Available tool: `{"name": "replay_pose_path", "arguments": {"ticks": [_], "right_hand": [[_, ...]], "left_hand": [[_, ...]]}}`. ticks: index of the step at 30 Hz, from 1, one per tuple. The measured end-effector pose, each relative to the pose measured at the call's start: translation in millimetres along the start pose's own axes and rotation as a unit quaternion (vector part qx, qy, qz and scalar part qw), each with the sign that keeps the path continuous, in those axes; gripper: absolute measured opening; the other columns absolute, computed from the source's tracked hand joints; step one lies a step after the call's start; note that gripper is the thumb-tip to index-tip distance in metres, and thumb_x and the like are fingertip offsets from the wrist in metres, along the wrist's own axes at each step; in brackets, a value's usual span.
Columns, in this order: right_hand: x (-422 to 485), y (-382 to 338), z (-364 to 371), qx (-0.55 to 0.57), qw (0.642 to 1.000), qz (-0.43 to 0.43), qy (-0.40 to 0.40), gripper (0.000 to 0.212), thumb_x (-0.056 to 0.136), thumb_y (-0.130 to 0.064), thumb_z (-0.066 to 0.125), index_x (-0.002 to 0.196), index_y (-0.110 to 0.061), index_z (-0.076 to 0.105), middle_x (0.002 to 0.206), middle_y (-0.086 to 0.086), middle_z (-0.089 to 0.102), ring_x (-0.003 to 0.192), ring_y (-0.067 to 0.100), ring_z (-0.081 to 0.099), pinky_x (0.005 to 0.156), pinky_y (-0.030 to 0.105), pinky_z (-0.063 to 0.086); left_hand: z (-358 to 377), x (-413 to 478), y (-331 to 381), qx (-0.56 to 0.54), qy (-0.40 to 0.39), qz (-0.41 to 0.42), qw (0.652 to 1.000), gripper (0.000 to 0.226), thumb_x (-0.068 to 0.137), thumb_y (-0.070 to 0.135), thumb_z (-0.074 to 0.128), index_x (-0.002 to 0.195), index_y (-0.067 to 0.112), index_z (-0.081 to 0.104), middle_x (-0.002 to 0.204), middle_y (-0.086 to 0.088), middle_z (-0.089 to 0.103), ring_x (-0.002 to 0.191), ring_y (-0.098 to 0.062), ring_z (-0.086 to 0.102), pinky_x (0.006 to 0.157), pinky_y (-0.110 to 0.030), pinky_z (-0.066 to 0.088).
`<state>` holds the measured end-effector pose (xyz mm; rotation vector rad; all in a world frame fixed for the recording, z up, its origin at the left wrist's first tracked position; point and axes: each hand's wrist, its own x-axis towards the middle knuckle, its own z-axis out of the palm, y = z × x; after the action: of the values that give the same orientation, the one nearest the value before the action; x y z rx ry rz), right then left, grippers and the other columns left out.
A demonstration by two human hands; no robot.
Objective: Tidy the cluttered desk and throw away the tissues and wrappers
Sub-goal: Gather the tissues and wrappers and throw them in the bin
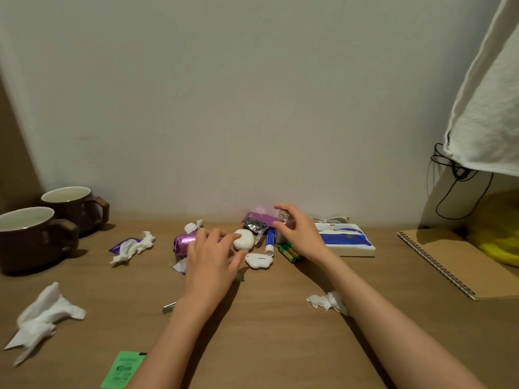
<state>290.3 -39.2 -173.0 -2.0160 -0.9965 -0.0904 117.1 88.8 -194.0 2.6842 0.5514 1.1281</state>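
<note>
My left hand (212, 258) lies over a shiny purple wrapper (183, 241). Its index finger and thumb pinch a white oval case (245, 240) that rests on the desk. My right hand (299, 234) is closed around a small pink glitter bottle (283, 215) near the wall. Crumpled tissues lie at the front left (45, 313), left of centre on a purple wrapper (132, 247), near the wall (193, 226) and beside my right forearm (328, 301). A torn silver-purple wrapper (257, 222) lies by the bottle. A green packet (123, 369) is at the front edge.
Two brown mugs (31, 237) (73, 206) stand at the left. A white cloud-shaped item (259, 260), a blue glue stick (270, 242), green batteries (289, 251) and a blue-white tissue pack (346, 240) cluster in the middle. A spiral notebook (455, 262) lies right, under a hanging white cloth (488, 108).
</note>
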Motion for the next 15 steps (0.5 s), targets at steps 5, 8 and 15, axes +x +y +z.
{"name": "replay_pose_path", "arguments": {"ticks": [5, 8, 15], "right_hand": [[-7.3, 0.4, -3.6, -0.002, 1.000, 0.008, -0.017, 0.037, 0.092, -0.031, 0.059, 0.128, -0.031, 0.049, 0.108, -0.006, 0.066, 0.095, 0.006, 0.062, 0.073, 0.017, 0.045], [-14.9, 0.2, -9.3, -0.012, 1.000, 0.016, -0.017, 0.034, 0.092, -0.031, 0.058, 0.125, -0.032, 0.050, 0.094, -0.008, 0.067, 0.085, -0.007, 0.062, 0.071, 0.013, 0.043], [-15.7, 4.9, -20.4, -0.042, 0.998, 0.031, 0.026, 0.036, 0.092, -0.024, 0.060, 0.127, -0.024, 0.052, 0.084, -0.013, 0.063, 0.067, -0.011, 0.059, 0.056, 0.006, 0.042]], "left_hand": [[-6.0, 6.1, -11.1, 0.004, 0.000, -0.061, 0.998, 0.031, 0.083, 0.036, 0.066, 0.112, 0.024, 0.066, 0.111, -0.003, 0.059, 0.104, -0.026, 0.043, 0.083, -0.038, 0.035], [-12.0, 6.9, -20.7, 0.006, -0.014, -0.104, 0.994, 0.043, 0.086, 0.040, 0.061, 0.125, 0.026, 0.057, 0.126, -0.003, 0.052, 0.114, -0.026, 0.038, 0.092, -0.040, 0.034], [-14.0, 4.1, -45.4, -0.025, -0.063, -0.157, 0.985, 0.051, 0.088, 0.038, 0.059, 0.136, 0.025, 0.047, 0.134, -0.001, 0.052, 0.122, -0.024, 0.039, 0.098, -0.041, 0.035]]}}
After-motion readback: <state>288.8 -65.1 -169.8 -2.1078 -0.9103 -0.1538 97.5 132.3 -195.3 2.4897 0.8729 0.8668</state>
